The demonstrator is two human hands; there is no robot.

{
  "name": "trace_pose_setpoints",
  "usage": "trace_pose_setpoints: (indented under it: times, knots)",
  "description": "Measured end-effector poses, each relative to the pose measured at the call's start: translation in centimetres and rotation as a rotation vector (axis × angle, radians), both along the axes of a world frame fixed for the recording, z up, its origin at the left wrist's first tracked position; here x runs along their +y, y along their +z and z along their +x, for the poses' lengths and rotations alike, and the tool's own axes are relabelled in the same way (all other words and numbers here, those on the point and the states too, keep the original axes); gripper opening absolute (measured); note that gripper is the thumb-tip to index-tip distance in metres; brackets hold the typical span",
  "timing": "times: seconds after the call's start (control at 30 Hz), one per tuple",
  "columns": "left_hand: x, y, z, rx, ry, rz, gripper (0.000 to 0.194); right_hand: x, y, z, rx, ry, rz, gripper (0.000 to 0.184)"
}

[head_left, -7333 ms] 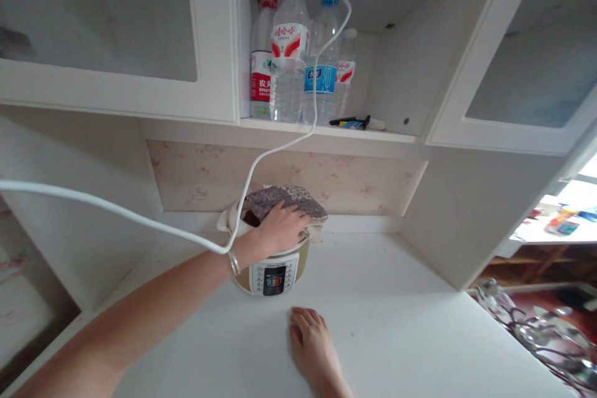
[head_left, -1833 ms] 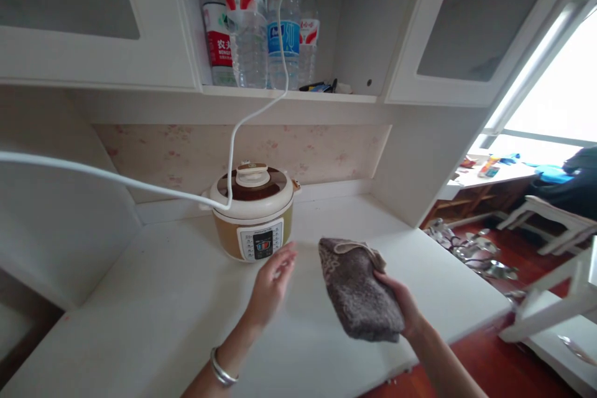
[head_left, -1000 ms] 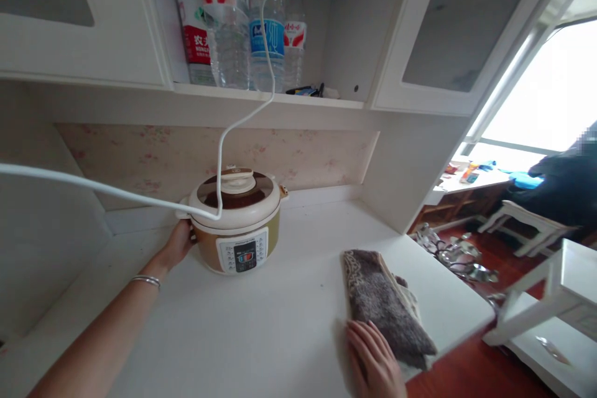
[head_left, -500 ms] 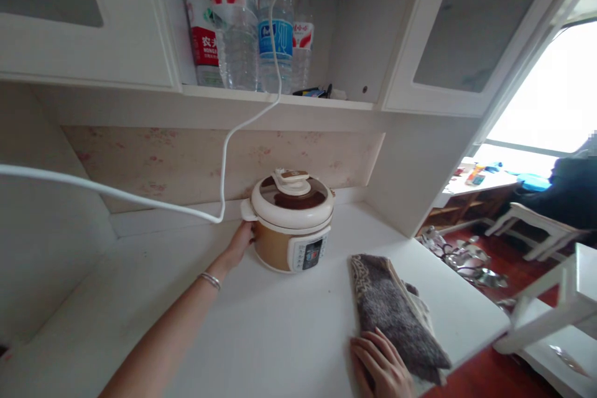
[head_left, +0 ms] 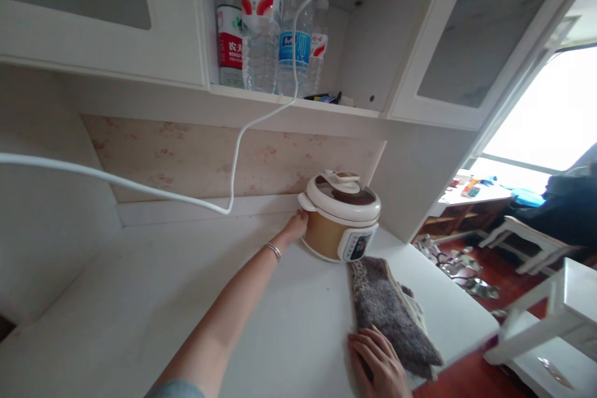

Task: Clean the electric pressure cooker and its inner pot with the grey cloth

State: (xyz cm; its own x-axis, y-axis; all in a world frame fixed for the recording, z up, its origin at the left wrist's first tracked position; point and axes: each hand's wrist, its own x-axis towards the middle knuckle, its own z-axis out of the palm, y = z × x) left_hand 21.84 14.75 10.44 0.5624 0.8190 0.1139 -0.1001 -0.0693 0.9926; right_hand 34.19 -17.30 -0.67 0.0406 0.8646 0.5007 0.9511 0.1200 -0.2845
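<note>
My left hand (head_left: 297, 226) reaches across the counter and grips the left side of a gold and white electric pressure cooker (head_left: 326, 233), just under its side handle (head_left: 306, 203). Some of the fingers are hidden against the cooker. The cooker stands upright, its lid on and its control panel turned to the front right. Nearer to me, my right hand (head_left: 379, 360) rests with its fingers laid out along the left edge of a folded grey-brown towel (head_left: 389, 311). The towel lies on the counter in front of the cooker.
A white cable (head_left: 236, 161) hangs from the cabinet and crosses the view to the left. Several plastic bottles (head_left: 261, 31) stand on the open shelf above. The white counter (head_left: 261, 336) ends at the right, by a white stool (head_left: 566, 308). Pot lids (head_left: 459, 264) lie on the floor beyond.
The cooker has slid right along the counter with my left hand on it, and now stands close behind the towel. My right hand has stayed on the towel. The view has shifted slightly.
</note>
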Motion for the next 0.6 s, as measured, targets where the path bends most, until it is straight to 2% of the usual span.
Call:
trace_pose_setpoints:
  times: [0.1,0.17,0.27,0.33,0.4,0.5,0.6]
  knots:
    - [-3.0,-2.1,-3.5,0.182,0.004,-0.161,0.047,-0.2,-0.7,0.3,0.037,-0.006,0.024,0.022]
    - [-5.6,-3.6,-6.7,0.257,-0.038,-0.269,0.043,-0.2,-1.3,0.7,0.023,-0.020,0.006,0.022]
    - [-9.8,-5.0,-11.8,0.226,-0.192,-0.342,0.037,0.4,-1.1,0.8,0.031,-0.083,-0.049,0.022]
    - [-12.0,-5.3,-15.0,0.191,-0.229,-0.376,0.035,1.5,0.0,0.1,0.087,-0.143,-0.097,0.020]
    - [-13.7,-5.4,-17.5,0.154,-0.208,-0.419,0.034,3.2,1.6,-1.8,0.195,-0.160,-0.154,0.017]
    - [-15.0,-5.2,-20.0,0.087,-0.126,-0.481,0.035,6.8,3.5,-6.2,0.451,-0.064,-0.246,0.021]
    - [-15.6,-5.0,-21.1,0.008,-0.136,-0.512,0.040,10.7,4.2,-11.1,0.644,0.038,-0.314,0.036]
